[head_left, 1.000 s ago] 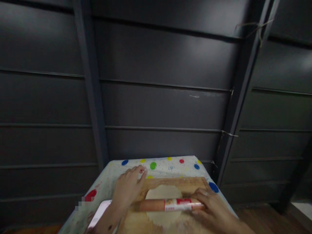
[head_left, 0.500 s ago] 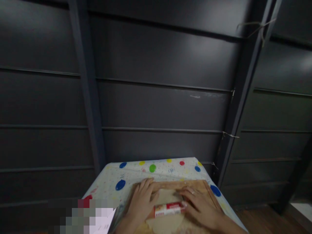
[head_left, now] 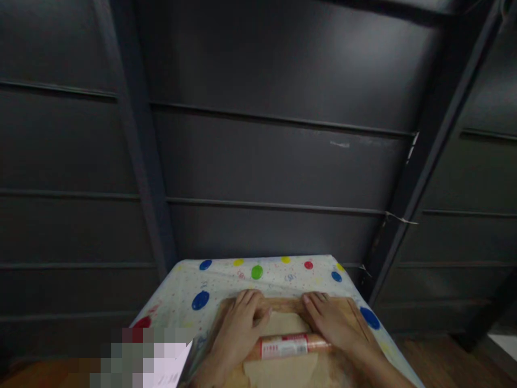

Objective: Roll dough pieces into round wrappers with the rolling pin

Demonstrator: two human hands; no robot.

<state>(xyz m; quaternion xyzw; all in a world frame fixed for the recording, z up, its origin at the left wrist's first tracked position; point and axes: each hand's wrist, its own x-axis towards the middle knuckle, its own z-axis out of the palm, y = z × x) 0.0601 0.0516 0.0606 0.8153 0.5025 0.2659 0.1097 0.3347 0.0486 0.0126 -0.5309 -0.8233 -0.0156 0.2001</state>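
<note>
A wooden rolling pin with a red and white label round its middle lies across a flat sheet of pale dough. Under the dough is a wooden board. My left hand rests over the pin's left end, fingers stretched forward past it and thumb apart. Over the right end lies my right hand, its fingers also extended toward the board's far edge. Both palms cover the pin's ends, so their exact contact is hidden.
The table wears a white cloth printed with coloured balloons. Behind it rises a dark panelled wall with upright beams. A white sheet shows at lower left beside a pixelated patch. Brown flooring is visible at right.
Both hands have moved slightly forward over the board, and the right hand's fingers now point farther ahead. The pin's label has turned. The whole view has shifted a little.
</note>
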